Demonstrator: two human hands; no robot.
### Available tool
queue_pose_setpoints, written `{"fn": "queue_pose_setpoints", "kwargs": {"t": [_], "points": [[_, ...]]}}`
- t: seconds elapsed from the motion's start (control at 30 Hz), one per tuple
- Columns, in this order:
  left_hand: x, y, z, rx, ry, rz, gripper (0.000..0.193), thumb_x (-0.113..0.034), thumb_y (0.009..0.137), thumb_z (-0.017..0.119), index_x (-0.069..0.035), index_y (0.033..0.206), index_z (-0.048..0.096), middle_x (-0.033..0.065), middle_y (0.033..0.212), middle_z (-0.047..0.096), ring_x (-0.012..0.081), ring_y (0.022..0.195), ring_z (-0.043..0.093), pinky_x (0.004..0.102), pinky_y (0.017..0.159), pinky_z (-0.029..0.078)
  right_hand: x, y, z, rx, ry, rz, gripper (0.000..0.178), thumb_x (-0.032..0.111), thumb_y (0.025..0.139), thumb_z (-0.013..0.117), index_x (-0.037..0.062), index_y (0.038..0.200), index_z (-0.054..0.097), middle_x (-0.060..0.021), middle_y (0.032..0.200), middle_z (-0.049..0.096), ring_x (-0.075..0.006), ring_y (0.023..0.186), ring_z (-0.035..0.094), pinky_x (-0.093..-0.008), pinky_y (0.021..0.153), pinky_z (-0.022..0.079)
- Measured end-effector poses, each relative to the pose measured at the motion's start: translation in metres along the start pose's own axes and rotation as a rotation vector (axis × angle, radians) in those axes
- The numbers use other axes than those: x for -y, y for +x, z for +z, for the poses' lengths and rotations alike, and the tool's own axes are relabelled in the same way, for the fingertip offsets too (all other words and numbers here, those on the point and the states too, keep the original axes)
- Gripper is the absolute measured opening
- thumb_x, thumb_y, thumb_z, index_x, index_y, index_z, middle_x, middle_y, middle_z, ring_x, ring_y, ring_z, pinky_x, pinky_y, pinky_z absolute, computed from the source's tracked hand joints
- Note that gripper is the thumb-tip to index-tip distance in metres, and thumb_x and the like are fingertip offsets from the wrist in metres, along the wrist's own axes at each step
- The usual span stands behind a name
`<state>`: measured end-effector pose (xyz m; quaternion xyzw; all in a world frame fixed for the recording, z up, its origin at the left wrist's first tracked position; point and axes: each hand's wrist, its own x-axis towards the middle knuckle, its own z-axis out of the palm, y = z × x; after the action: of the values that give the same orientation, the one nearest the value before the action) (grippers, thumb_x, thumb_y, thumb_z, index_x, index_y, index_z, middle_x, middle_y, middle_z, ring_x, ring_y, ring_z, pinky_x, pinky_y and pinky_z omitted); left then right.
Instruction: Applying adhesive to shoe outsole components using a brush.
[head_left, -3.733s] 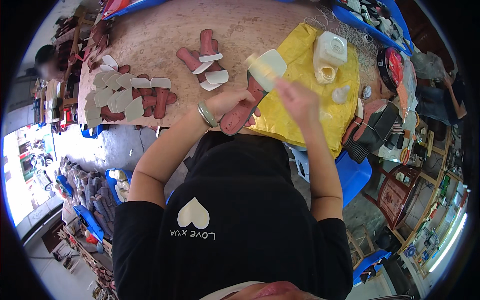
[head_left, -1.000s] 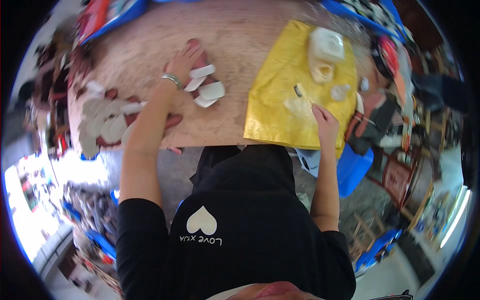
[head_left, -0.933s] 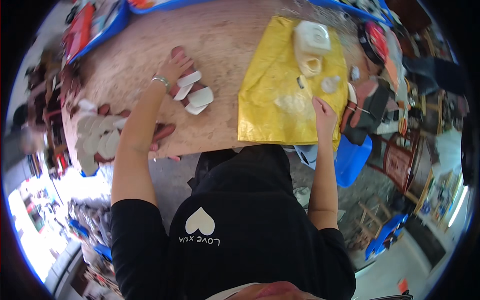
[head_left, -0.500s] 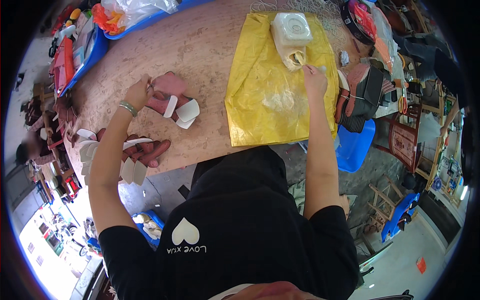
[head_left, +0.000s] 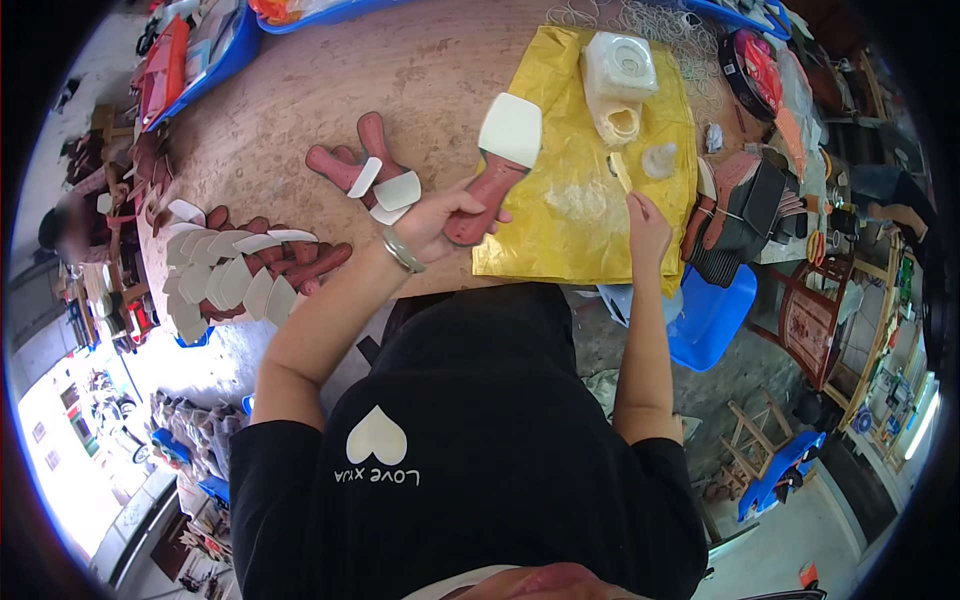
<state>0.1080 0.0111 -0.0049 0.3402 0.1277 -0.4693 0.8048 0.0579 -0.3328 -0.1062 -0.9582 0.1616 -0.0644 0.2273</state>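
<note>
My left hand [head_left: 432,222] grips a reddish-brown shoe insole [head_left: 498,182] by its narrow end, thumb on top. The insole's broad end carries a white piece and points away from me, over the left edge of a yellow plastic sheet [head_left: 560,225]. In my right hand [head_left: 650,226] is a small brush [head_left: 621,172] with a pale, coated head, pinched by its handle above the sheet. Beyond the brush lies a cut-open white plastic container [head_left: 618,80], its mouth crusted with what looks like glue. Several similar insoles [head_left: 372,150] rest to the left of my left hand.
A larger pile of insoles with white pieces [head_left: 235,265] lies at the table's near left. Bundled dark and brown soles [head_left: 735,205] stand right of the sheet, above a blue basin [head_left: 712,315]. Loose string [head_left: 660,25] and a blue tray [head_left: 330,15] are at the back.
My left hand has taken an insole from the small group and brought it right, toward the sheet. My right hand has drawn the brush out of the container's mouth, toward me.
</note>
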Motion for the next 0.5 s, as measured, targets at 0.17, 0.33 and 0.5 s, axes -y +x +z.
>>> {"fn": "queue_pose_setpoints", "kwargs": {"t": [0.17, 0.33, 0.5], "points": [[0.033, 0.002, 0.015, -0.127, -0.012, -0.047, 0.041, -0.014, 0.089, 0.057, -0.008, 0.126, 0.040, 0.0091, 0.094, 0.061, 0.0189, 0.082, 0.063, 0.0366, 0.072, 0.055, 0.068, -0.043, -0.033, -0.057, 0.746, 0.023, 0.016, 0.014, 0.080, 0.069, 0.0074, 0.095, 0.071, -0.0095, 0.082, 0.067, -0.0242, 0.071, 0.063, -0.0287, 0.067, 0.051], [0.032, -0.021, 0.040, -0.139, 0.172, -0.143, 0.032, -0.015, 0.090, 0.055, -0.005, 0.119, 0.045, 0.0099, 0.089, 0.061, 0.0184, 0.066, 0.061, 0.0307, 0.058, 0.054, 0.075, -0.003, -0.036, 0.004, 0.341, -0.349, 0.016, 0.014, 0.080, 0.069, 0.0066, 0.094, 0.071, -0.0098, 0.084, 0.068, -0.0234, 0.073, 0.065, -0.0294, 0.066, 0.051], [0.026, -0.039, 0.029, -0.065, 0.147, -0.038, 0.036, -0.018, 0.092, 0.049, -0.001, 0.122, 0.043, 0.0145, 0.092, 0.062, 0.0180, 0.064, 0.059, 0.0288, 0.052, 0.050, 0.105, 0.000, -0.052, -0.022, 0.394, -0.572, 0.015, 0.017, 0.081, 0.069, 0.0090, 0.093, 0.071, -0.0101, 0.081, 0.067, -0.0229, 0.070, 0.065, -0.0317, 0.062, 0.050]]}}
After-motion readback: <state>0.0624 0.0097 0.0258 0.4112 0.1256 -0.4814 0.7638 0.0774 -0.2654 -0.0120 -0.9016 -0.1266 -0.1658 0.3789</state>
